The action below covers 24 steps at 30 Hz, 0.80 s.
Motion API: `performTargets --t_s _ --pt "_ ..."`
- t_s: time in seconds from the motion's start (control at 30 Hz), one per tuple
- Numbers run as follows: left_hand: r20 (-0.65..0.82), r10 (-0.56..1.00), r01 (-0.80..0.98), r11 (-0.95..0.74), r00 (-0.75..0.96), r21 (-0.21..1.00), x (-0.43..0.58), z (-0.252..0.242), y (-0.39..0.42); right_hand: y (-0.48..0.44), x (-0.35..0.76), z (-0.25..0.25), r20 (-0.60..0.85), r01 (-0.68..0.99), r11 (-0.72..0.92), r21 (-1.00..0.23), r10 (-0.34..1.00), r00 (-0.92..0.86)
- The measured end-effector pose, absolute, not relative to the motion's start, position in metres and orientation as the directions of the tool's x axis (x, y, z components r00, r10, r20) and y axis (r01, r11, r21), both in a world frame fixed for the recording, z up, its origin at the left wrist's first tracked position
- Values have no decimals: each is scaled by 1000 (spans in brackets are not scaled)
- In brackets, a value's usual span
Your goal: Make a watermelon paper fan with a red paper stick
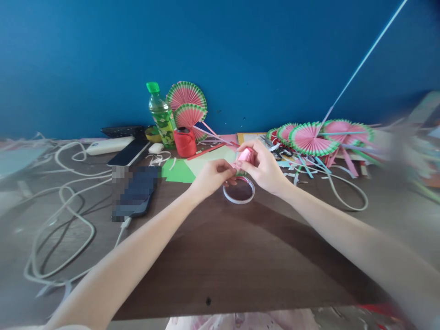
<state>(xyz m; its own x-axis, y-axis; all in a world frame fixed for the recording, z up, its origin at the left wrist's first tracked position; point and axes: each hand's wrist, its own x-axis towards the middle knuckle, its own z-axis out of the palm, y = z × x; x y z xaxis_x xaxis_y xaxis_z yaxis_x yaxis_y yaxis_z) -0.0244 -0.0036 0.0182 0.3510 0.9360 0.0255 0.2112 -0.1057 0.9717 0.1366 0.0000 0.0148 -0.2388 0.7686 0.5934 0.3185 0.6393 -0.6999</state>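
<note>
In the head view, my right hand (263, 167) is closed round a small bundle of pink folded paper (245, 156), some of it hidden by the fingers. My left hand (216, 176) pinches at the near-left edge of the same paper, fingertips almost meeting those of the right. Just below both hands, a pale ring like a roll of tape (239, 202) lies flat on the dark table (220, 256). Behind them are light green paper sheets (202, 161) and a brighter green sheet (175, 172).
Pink-and-green pleated paper fans (314, 140) lie at right among strips and a cable; more fans (187, 98) lean on the blue wall. A green-capped bottle (161, 117) stands beside a red roll (184, 143). At left are a phone (142, 190), a power bank (110, 145) and looped white cables (62, 224).
</note>
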Motion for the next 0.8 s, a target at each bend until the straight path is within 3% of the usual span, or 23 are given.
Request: performTargets --t_s 0.27,0.8 --pt "20 935 235 -109 353 966 -23 21 -4 -3 133 15 591 288 641 -711 768 -248" --pt "39 947 244 -121 318 962 -17 9 -6 -6 130 8 577 388 620 -682 782 -236"
